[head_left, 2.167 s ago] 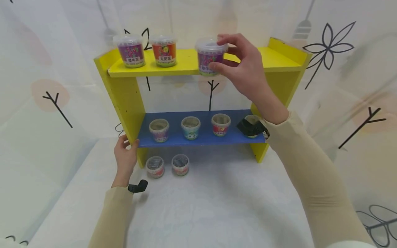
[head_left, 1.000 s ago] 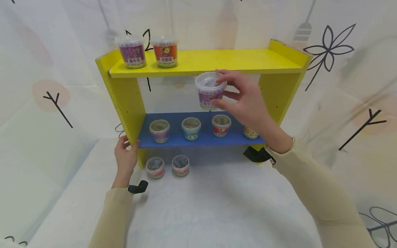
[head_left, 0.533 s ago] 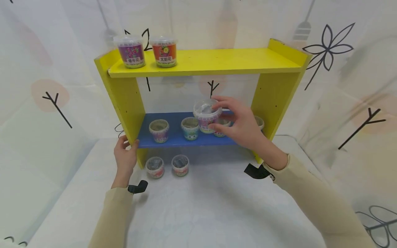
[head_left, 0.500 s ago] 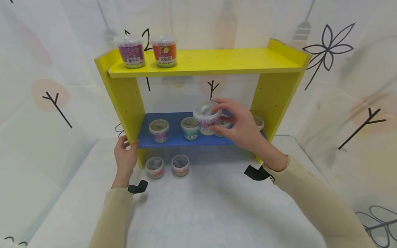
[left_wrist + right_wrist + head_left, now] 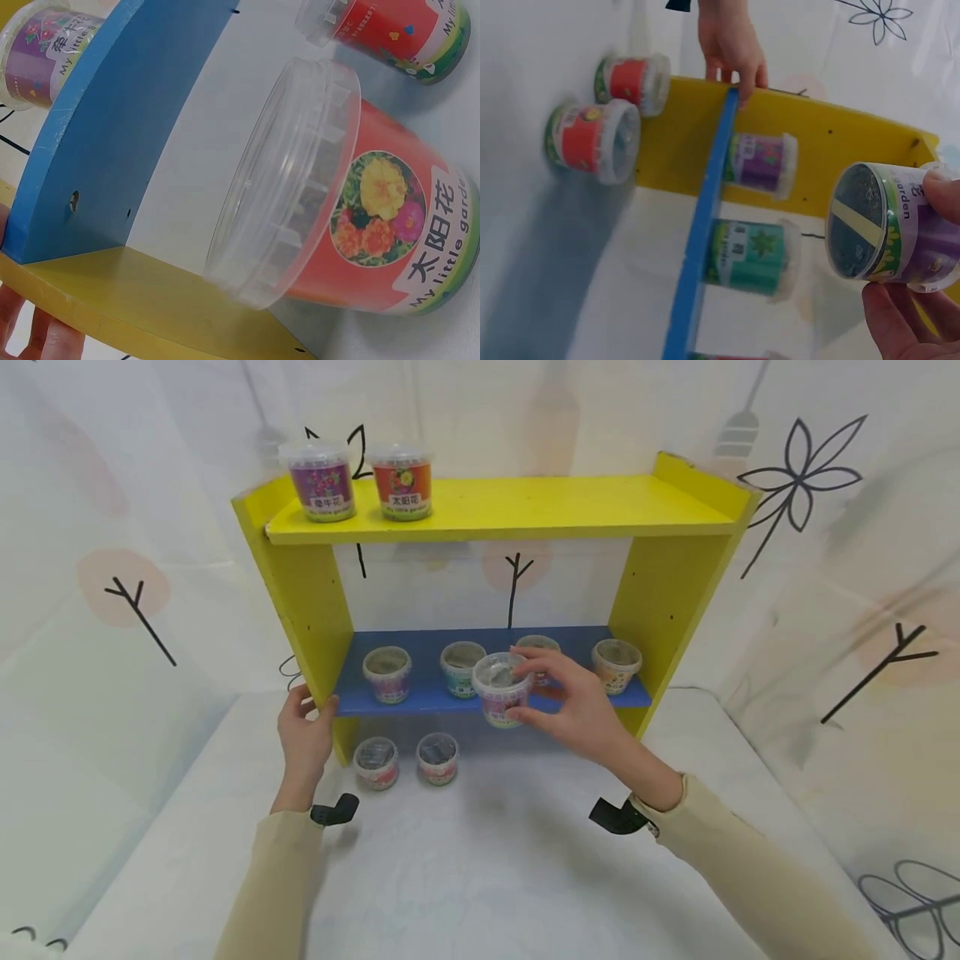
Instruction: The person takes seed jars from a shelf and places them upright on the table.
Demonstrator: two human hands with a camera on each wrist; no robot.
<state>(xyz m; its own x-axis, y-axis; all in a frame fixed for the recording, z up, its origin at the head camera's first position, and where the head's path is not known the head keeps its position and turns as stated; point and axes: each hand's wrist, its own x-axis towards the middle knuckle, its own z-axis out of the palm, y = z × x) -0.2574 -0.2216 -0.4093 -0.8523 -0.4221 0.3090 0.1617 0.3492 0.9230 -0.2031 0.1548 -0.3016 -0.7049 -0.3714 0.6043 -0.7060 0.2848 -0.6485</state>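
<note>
1. Step in hand, judged: carrying the held purple cup [image 5: 495, 697], lidded and close to upright, just in front of the blue shelf [image 5: 426, 683]. Exact gap to the shelf edge cannot be gauged.
2. Clock centred on that cup, head view: teal cup [image 5: 461, 681] at 10, red cup [image 5: 537, 643] at half past 1, partly hidden by fingers.
3. Table cups [image 5: 437, 762] at about half past 7 and 8.
4. Technique, my judgement: keep the base level and away from the shelf's front edge; move slowly, as neighbours at 10 and half past 1 could be knocked.
5. Grip advice: squeeze lightly, since thin plastic may flex and the lid could shift.
6. Right hand [image 5: 576, 703], at 4: fingers spread only cup-wide, thumb and fingers pinching the cup's near side and rim.
7. Left hand [image 5: 303, 742], between 8 and 9: fingers curled round the edge of the yellow side panel [image 5: 315, 597] beside the shelf's end. Steadying, presumably; grip force cannot be told.
</note>
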